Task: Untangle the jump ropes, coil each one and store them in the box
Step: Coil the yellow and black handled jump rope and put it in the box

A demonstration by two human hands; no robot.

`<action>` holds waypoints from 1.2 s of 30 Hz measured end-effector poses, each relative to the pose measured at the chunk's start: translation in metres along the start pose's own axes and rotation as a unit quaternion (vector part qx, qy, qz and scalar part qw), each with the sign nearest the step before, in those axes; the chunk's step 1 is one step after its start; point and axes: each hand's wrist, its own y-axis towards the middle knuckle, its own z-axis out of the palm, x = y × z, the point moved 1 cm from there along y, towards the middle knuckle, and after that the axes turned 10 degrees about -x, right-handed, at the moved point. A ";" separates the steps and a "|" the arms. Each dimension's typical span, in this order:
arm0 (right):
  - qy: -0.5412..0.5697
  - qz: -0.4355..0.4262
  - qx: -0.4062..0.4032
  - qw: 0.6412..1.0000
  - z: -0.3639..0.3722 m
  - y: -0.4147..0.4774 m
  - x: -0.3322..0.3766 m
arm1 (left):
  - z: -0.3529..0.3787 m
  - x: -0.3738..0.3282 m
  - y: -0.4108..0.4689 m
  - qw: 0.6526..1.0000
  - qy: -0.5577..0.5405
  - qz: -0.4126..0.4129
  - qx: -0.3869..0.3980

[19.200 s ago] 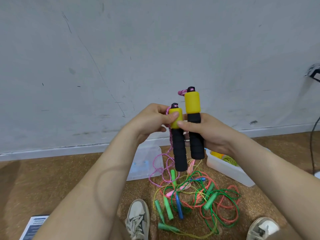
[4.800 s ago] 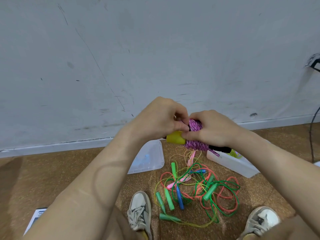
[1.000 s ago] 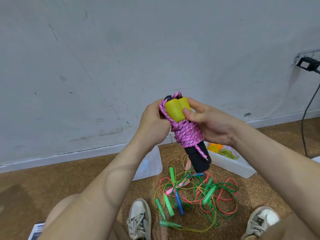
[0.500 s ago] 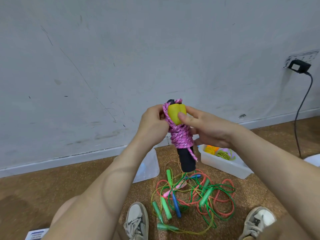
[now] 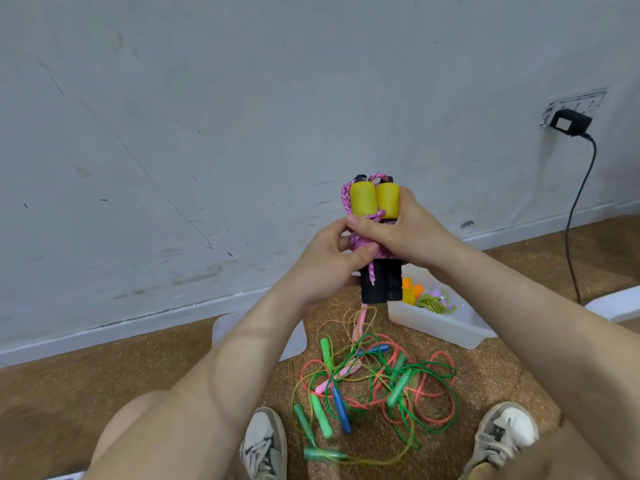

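I hold a pink jump rope (image 5: 362, 244) wound round its own two yellow-and-black handles (image 5: 374, 202), upright in front of the wall. My right hand (image 5: 405, 233) grips the bundle around its middle. My left hand (image 5: 329, 265) holds the wound rope from the left, thumb pressed on the coils. A short rope end hangs over the black grips (image 5: 381, 284). On the floor below lies a tangle of green, red, yellow and pink ropes (image 5: 377, 382) with green and blue handles. The white box (image 5: 440, 327) at the right holds coiled ropes.
The box lid (image 5: 294, 341) lies on the floor behind my left forearm. My two shoes (image 5: 265, 445) (image 5: 502, 434) flank the tangle. A black charger and cable (image 5: 571, 121) hang from a wall socket at the right. Another white object (image 5: 613, 303) sits at the far right edge.
My right hand slid down from the yellow tops to the wound middle of the bundle. My left thumb moved onto the coils. The bundle now stands more upright.
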 end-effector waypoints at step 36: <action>-0.091 0.136 -0.014 0.986 -0.092 0.097 -0.225 | 0.092 0.138 0.151 0.974 0.187 -0.075 -0.101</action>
